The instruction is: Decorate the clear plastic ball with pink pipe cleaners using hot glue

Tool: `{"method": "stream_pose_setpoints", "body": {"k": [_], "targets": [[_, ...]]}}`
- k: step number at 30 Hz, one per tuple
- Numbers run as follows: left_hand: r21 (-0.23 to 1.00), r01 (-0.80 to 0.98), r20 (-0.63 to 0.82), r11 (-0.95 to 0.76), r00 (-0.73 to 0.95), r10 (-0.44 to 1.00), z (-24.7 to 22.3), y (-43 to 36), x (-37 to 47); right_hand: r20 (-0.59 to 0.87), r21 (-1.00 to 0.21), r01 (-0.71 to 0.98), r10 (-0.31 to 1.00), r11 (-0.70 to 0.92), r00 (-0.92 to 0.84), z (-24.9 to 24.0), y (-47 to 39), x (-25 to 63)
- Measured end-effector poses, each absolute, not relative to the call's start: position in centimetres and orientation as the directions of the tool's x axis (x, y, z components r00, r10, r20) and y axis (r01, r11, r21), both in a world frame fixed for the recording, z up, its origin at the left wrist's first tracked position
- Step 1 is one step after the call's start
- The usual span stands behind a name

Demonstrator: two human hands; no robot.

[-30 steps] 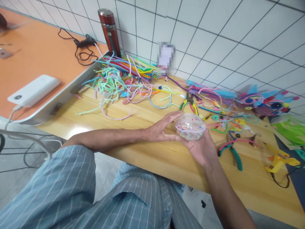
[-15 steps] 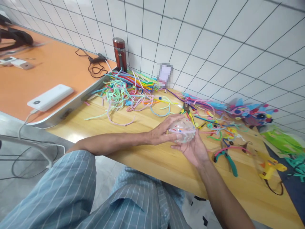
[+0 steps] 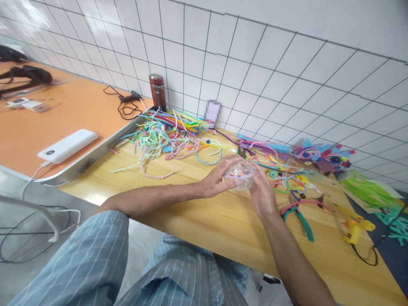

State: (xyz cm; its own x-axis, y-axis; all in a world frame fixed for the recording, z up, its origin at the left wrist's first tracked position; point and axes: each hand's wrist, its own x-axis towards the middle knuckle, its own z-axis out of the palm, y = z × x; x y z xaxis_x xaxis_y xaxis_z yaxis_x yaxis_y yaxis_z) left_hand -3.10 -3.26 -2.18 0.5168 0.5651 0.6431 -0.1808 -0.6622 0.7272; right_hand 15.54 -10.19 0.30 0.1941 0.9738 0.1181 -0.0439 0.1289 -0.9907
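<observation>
Between my two hands is a clear, rounded ball (image 3: 244, 182) with a pale lilac strip around its middle and small red, blue and orange bits showing. My left hand (image 3: 218, 178) grips its left side, thumb along the front below the strip. On the other side, my right hand (image 3: 262, 191) is curled round the ball, fingers over its upper right. The far side of the ball and some fingertips are hidden. Just behind the hands lie pliers (image 3: 242, 151), partly covered. To the right are teal-handled pliers (image 3: 301, 219) and a pink pipe cleaner (image 3: 307, 202).
Pipe cleaners (image 3: 156, 138) are heaped at the back left, near a brown thermos (image 3: 157, 92) and a propped phone (image 3: 213, 112). A yellow glue gun (image 3: 355, 227) lies at right, with decorated figures (image 3: 334, 159) behind. A white power bank (image 3: 67, 145) sits on the orange table.
My right hand has shifted from under the ball's lower right up around its right side. The ball remains held in both hands. The camera view has tilted up slightly.
</observation>
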Motion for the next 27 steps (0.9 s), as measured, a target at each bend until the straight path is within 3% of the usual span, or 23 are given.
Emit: {"method": "stream_pose_setpoints", "body": {"k": [5,9,27], "targets": [[0.722,-0.159,0.627,-0.673,0.562,0.539,-2.9,-2.7,-2.7,0.027,-0.974,-0.214,0.976,0.074,0.216,0.6,-9.9,15.3],[0.761,-0.132,0.599,-0.636,0.521,0.608,-3.4,-2.7,-2.1,0.009,-0.963,-0.261,0.975,0.069,0.223,0.3,-9.3,15.2],[0.872,-0.143,0.486,-0.469,0.379,0.787,-4.1,-2.1,-1.4,-0.01,-0.962,-0.264,0.962,0.065,0.273,-1.6,-7.2,13.5]]}}
